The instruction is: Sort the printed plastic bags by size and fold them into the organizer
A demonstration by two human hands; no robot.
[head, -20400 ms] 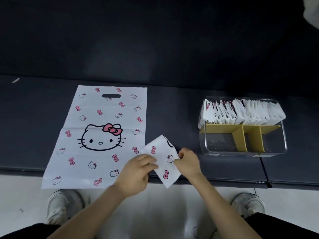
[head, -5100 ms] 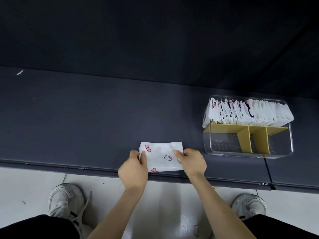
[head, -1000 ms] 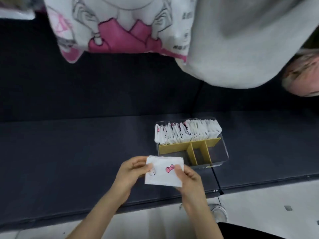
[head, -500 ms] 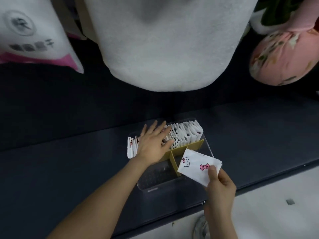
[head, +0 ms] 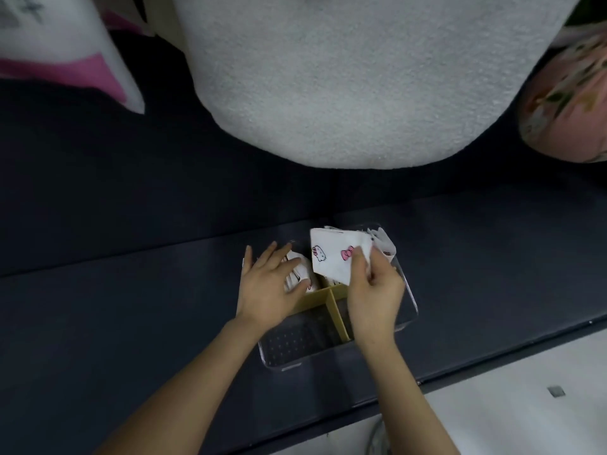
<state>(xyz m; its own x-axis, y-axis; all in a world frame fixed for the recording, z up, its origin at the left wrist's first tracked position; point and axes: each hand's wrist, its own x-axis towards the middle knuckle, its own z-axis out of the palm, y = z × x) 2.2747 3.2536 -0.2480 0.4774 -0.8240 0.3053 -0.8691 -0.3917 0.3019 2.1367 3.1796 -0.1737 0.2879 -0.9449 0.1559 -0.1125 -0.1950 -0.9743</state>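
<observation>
At the far left, in the top corner, a white and pink cushion (head: 65,50) leans on the dark back wall. The dark bench (head: 131,307) runs across the whole view under it.

The left forearm comes up from the bottom edge and goes to the right. The left hand (head: 266,284) is flat and spread, palm down, with straight fingers that point away from the person. It rests on the stored bags (head: 297,274) at the left end of the back compartment of the organizer (head: 295,353). The thumb lies at their near side.

The organizer is a clear box that stands on the bench near its front edge. The yellow dividers (head: 331,303) cut it into compartments. The near left compartment shows its dotted floor.

Above, in the middle, a big grey-white fluffy cushion (head: 345,77) fills the top of the view.

The folded bag (head: 335,257), white with a small cat face and a pink bow, is in the air over the back compartment, tilted. The right hand (head: 374,293) pinches its right edge between the thumb and curled fingers, with the wrist over the near part of the organizer. More stored bags stand just behind it.

At the right, a floral cushion (head: 565,100) lies at the edge, and the pale floor (head: 525,405) shows below the bench.
</observation>
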